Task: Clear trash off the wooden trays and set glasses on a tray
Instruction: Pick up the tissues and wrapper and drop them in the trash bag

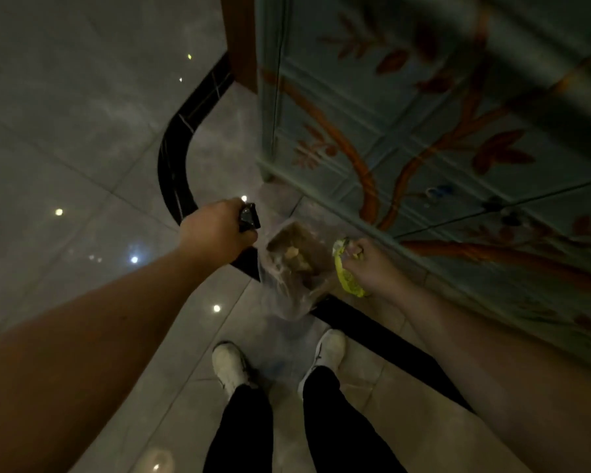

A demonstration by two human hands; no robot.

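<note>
A small bin lined with a clear plastic bag (292, 268) stands on the floor between my hands, with scraps inside it. My left hand (215, 232) hovers at the bin's left rim, shut on a dark crumpled wrapper (249, 216). My right hand (369, 264) hangs at the bin's right rim, shut on a yellow-green wrapper (347, 274). No wooden trays or glasses are in view.
A pale blue cabinet painted with orange branches (440, 131) rises close on the right. The glossy tiled floor (82, 148) carries a curved black inlay band (174, 158). My white shoes (231, 365) stand just behind the bin.
</note>
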